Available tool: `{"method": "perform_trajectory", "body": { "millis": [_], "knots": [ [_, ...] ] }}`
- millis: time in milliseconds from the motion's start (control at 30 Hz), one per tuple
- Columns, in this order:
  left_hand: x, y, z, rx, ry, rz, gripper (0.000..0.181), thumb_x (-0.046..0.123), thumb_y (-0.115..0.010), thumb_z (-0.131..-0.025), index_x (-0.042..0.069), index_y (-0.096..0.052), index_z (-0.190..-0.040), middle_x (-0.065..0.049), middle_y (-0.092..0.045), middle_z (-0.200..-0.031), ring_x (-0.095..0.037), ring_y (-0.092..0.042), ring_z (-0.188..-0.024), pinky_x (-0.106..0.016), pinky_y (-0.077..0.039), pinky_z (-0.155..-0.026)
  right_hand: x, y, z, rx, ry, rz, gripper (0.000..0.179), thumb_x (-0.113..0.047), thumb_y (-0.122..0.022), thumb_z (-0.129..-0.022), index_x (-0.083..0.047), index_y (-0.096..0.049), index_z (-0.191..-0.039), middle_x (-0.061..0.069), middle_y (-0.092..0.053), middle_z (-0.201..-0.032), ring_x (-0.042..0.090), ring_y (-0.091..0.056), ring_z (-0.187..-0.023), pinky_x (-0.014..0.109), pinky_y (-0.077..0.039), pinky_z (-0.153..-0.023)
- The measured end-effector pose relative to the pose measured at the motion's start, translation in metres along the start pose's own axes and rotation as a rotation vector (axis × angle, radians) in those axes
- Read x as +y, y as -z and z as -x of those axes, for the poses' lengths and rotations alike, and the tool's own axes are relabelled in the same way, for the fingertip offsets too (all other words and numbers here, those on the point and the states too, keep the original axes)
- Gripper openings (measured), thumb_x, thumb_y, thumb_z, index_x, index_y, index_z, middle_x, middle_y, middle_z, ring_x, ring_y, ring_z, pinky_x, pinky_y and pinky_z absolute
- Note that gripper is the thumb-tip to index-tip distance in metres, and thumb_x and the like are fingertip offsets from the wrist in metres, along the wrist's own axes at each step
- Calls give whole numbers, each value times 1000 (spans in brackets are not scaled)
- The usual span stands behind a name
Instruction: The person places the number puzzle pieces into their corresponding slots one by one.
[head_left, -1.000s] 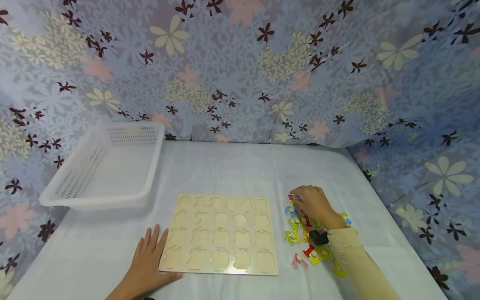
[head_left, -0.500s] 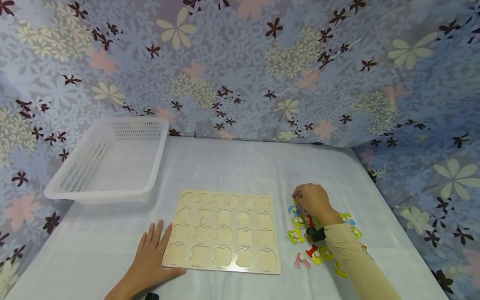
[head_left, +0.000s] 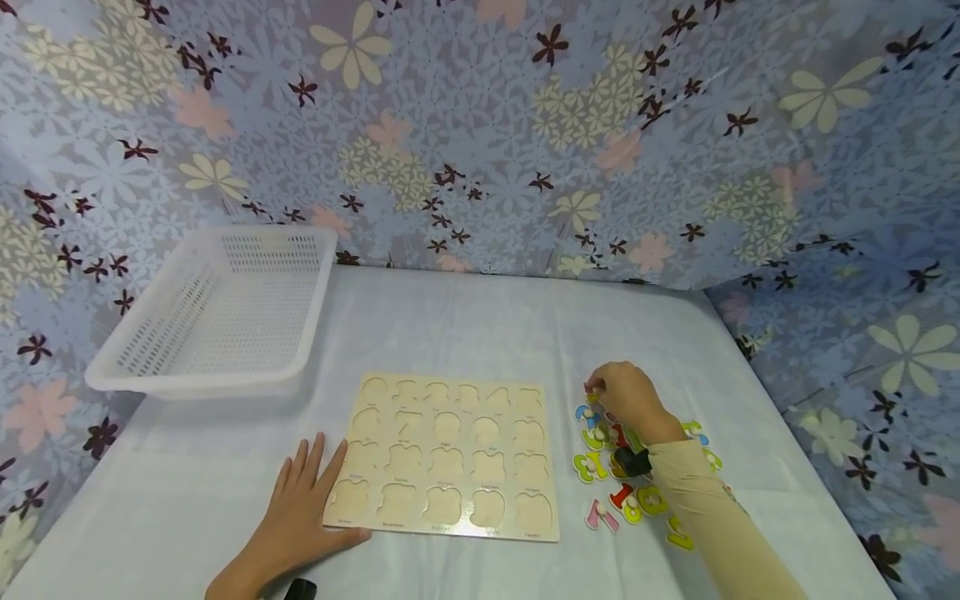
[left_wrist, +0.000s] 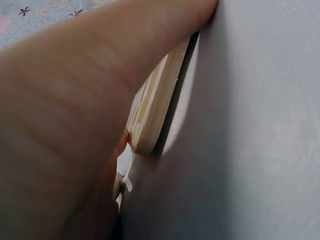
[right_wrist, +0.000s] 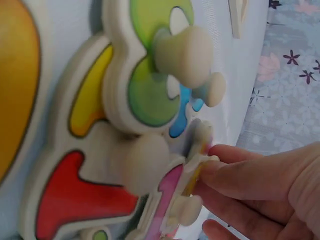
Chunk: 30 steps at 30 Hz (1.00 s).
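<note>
- Several number pieces (head_left: 590,467) with round knobs are lying in a loose cluster at the lower right of the head frame, some hiding partly under the forearm.
- The right hand (head_left: 626,396) is reaching to the upper left end of that cluster, its thumb and forefinger pinching a partly yellow piece (right_wrist: 192,180); the fingers are hiding its number, and I cannot tell whether it is touching the cloth.
- In the right wrist view, a green piece (right_wrist: 140,100) is covering part of a red-and-yellow piece (right_wrist: 75,200) from centre to lower left, and an orange piece (right_wrist: 15,85) is filling the left edge.
- A pink piece (head_left: 602,516) is lying just apart from the others, at the cluster's lower left.
- The left hand (head_left: 303,508) is resting released at the lower left of the head frame, fingers spreading along the board's left edge, thumb stretching along its near edge.
- The wooden board (head_left: 427,450) is lying flat at the lower centre, its rows of recesses showing bare wood.
- A white basket (head_left: 311,325) is standing at the upper left on the white cloth (head_left: 450,325).
- Floral fabric (head_left: 450,125) is filling the top; a beige sleeve (head_left: 720,517) is covering the right forearm.
</note>
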<state>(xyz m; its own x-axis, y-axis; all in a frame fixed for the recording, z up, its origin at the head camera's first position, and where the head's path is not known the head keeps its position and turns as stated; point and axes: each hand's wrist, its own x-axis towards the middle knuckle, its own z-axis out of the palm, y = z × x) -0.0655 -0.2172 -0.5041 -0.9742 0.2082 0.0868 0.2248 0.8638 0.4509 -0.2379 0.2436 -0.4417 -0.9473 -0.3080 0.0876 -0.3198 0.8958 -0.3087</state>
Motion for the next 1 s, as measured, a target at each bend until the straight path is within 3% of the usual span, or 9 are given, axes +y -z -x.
{"method": "perform_trajectory", "body": {
  "millis": [167,300,433,567,767,1000],
  "knots": [
    [0,-2,4,16,-24,6,115,71,-71,-66,5,-32,-150,-33,-15,-153,-50,-6,-141,-53,4,-114,-8,5,8,32,-30,12,11,2,-69,-85,-1,-74,-94,14,-71,-91,29,-66,-76,45,-54,-67],
    [1,-1,4,22,-34,10,114,71,-71,-66,5,-32,-150,-34,-16,-152,-51,-7,-141,-57,-1,-113,-21,12,14,66,12,2,10,-4,-73,-84,-2,-75,-94,12,-72,-90,27,-66,-77,43,-54,-66],
    [1,2,0,21,-28,11,114,70,-71,-66,5,-31,-150,-34,-15,-153,-51,-6,-141,-62,-6,-110,-46,20,19,76,73,-25,11,-6,-75,-83,-5,-75,-94,6,-72,-88,21,-65,-75,38,-54,-64],
    [0,3,1,-9,-4,19,115,70,-72,-66,5,-30,-151,-33,-12,-154,-50,-4,-141,-60,-2,-112,-78,20,31,42,150,-51,10,-7,-76,-82,-9,-76,-92,-1,-70,-84,15,-65,-75,31,-53,-62],
    [0,3,2,-25,5,15,116,71,-71,-66,4,-30,-151,-32,-10,-154,-49,-2,-142,-58,0,-112,-125,2,50,-28,248,-74,7,-8,-78,-80,-12,-76,-86,-6,-68,-80,8,-62,-71,21,-48,-58],
    [3,8,-2,-9,-10,5,117,71,-71,-66,3,-29,-151,-32,-10,-155,-48,-2,-142,-63,-6,-110,-169,-28,52,-120,438,-16,7,-9,-77,-79,-14,-73,-77,-10,-63,-72,3,-51,-64,19,-44,-59]
  ]
}}
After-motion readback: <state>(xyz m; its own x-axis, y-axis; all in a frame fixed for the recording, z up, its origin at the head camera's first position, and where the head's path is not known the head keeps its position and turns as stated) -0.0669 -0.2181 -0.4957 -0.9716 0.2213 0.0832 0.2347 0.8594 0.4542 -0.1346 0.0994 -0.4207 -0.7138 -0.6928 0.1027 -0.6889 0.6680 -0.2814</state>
